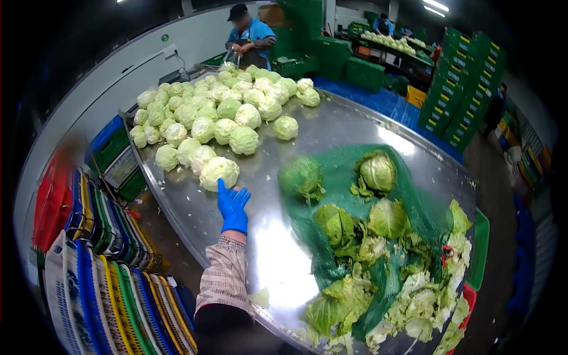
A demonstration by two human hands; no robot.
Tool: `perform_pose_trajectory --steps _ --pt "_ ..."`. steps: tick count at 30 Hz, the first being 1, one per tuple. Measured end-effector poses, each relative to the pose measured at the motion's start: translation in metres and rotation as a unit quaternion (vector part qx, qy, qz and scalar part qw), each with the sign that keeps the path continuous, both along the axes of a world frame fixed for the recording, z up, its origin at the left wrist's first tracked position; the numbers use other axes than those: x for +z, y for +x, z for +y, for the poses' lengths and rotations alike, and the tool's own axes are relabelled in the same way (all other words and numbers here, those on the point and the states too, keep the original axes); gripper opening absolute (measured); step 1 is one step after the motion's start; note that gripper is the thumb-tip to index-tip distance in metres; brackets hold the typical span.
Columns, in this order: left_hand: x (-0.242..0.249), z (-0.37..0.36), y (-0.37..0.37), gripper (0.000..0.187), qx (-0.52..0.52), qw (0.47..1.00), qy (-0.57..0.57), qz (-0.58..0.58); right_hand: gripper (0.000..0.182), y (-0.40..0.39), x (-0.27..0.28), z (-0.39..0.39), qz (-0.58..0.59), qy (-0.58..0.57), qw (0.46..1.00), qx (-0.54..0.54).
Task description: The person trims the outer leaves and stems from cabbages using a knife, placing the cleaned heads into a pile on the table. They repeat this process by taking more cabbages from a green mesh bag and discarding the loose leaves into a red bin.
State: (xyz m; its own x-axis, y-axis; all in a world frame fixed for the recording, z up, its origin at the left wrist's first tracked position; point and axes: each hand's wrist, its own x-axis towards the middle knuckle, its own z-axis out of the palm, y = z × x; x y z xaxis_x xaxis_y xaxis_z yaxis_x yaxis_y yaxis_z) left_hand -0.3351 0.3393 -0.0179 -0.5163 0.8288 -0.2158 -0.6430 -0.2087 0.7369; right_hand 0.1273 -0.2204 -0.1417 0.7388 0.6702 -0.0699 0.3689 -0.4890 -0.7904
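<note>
My left hand [233,208], in a blue glove, reaches over the metal table with its fingers spread. One fingertip overlaps the lower edge of a trimmed pale cabbage [219,173]; whether it touches cannot be made out. The hand holds nothing. Beyond that cabbage lies a big heap of trimmed cabbages [213,109]. To the right, a green mesh sack [331,163] is spread out, with untrimmed cabbages [377,173] on and under it. Loose outer leaves [414,302] lie near the table's right edge. My right hand is out of view.
A metal table [349,121] fills the middle. Stacked coloured crates [118,296] stand at lower left. A co-worker [251,38] stands at the far end. Green crate stacks [458,83] rise at back right. A red-handled object [447,255] lies among the leaves.
</note>
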Motion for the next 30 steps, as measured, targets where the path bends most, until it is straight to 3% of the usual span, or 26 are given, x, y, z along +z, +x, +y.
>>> perform_pose_trajectory --steps 1,2,4,6,7,8,9,10,12,13,16,17,18,19,20,22,24,25,28,30 --pt "0.013 -0.006 0.015 0.065 -0.043 0.998 0.011 0.035 0.013 0.01 -0.036 -0.023 0.001 -0.012 1.0 -0.004" --pt "0.022 -0.015 0.039 0.06 -0.101 0.993 0.012 0.067 0.022 0.03 -0.098 -0.057 0.147 -0.009 0.989 0.019" --pt "0.036 -0.033 0.087 0.043 -0.193 0.97 0.07 0.13 0.026 -0.022 0.0 0.01 0.161 -0.026 0.986 -0.033" --pt "0.066 -0.064 0.145 0.036 -0.311 0.92 0.101 0.217 0.02 -0.012 0.028 0.03 0.234 -0.018 0.967 -0.103" --pt "0.069 -0.071 0.172 0.037 -0.358 0.892 0.08 0.263 0.014 0.026 -0.018 0.016 -0.01 0.087 0.995 -0.05" --pt "0.07 -0.077 0.195 0.038 -0.401 0.861 0.064 0.307 0.009 0.039 0.019 0.033 0.17 0.064 0.969 -0.17" --pt "0.065 -0.084 0.215 0.036 -0.445 0.834 0.079 0.316 0.008 0.06 0.032 0.038 0.172 0.07 0.96 -0.211" --pt "0.061 -0.088 0.228 0.04 -0.473 0.776 0.103 0.404 0.01 0.09 0.02 0.024 0.153 0.072 0.959 -0.228" --pt "0.049 -0.099 0.244 0.047 -0.506 0.639 0.147 0.56 0.017 0.075 0.081 0.052 0.143 0.137 0.95 -0.243" --pt "0.038 -0.107 0.246 0.051 -0.469 0.631 0.203 0.584 0.023 0.063 0.097 0.057 0.178 0.131 0.951 -0.216" --pt "0.03 -0.131 0.235 0.052 -0.421 0.486 0.228 0.731 0.028 -0.002 0.107 0.079 0.251 0.095 0.961 -0.068" --pt "0.025 -0.129 0.23 0.054 -0.368 0.487 0.281 0.741 0.029 -0.033 0.113 0.101 0.321 0.127 0.938 -0.022" --pt "0.017 -0.117 0.227 0.054 -0.324 0.517 0.27 0.745 0.029 -0.054 0.119 0.117 0.472 0.089 0.877 0.004" --pt "0.008 -0.103 0.222 0.054 -0.277 0.547 0.258 0.746 0.03 -0.068 0.092 0.123 0.425 0.085 0.897 0.082" --pt "0.008 -0.092 0.219 0.054 -0.227 0.576 0.245 0.746 0.029 -0.072 0.067 0.125 0.451 0.117 0.882 0.073" --pt "0.029 -0.074 0.223 0.059 -0.198 0.533 0.137 0.811 0.026 -0.036 0.052 0.128 0.471 0.106 0.875 0.019" --pt "0.047 -0.06 0.227 0.065 -0.232 0.485 0.001 0.843 0.021 0.02 0.025 0.12 0.346 0.119 0.93 0.003" --pt "0.051 -0.048 0.228 0.076 -0.3 0.443 -0.099 0.839 0.019 0.048 0.022 0.11 0.3 0.1 0.948 -0.013" --pt "0.002 -0.02 0.2 0.083 -0.439 0.533 -0.084 0.719 0.016 0.116 0.02 0.077 0.16 0.12 0.972 -0.126" --pt "0.011 -0.045 0.193 0.087 -0.427 0.512 -0.041 0.745 0.015 0.103 0.078 0.069 0.043 0.129 0.972 -0.191"
